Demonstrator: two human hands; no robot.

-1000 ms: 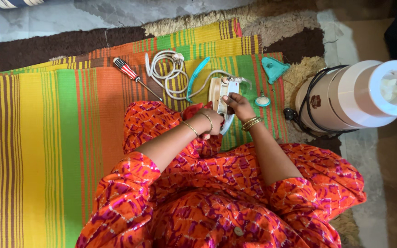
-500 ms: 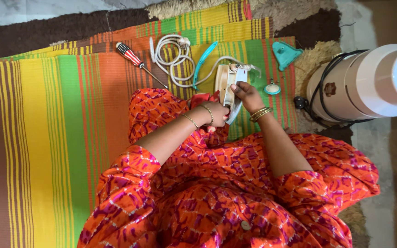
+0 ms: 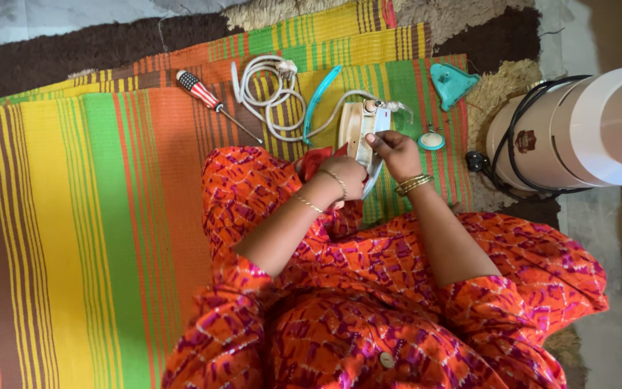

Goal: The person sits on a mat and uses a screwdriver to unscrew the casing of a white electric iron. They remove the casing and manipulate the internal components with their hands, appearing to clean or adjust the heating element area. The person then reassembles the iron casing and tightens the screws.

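Note:
I sit on a striped mat [image 3: 73, 216] in orange patterned clothes. An opened clothes iron [image 3: 360, 130], cream inside with a white shell, stands in front of my knees. My left hand [image 3: 345, 180] grips its near end, with a red piece showing beside the hand. My right hand [image 3: 397, 153] pinches at the iron's upper right side, fingers closed on a small part I cannot make out. The iron's white cord [image 3: 271, 97] lies coiled on the mat behind it.
A screwdriver [image 3: 210, 101] with a striped handle lies left of the cord. A curved teal strip [image 3: 319, 101] crosses the cord. A teal triangular cover [image 3: 453, 83] and a small round teal-rimmed part [image 3: 431, 140] lie to the right. A white cylindrical appliance [image 3: 577, 130] wrapped in black cord stands far right.
The view has shifted slightly. Both hands stay on the iron, the right hand moving a little over its upper side.

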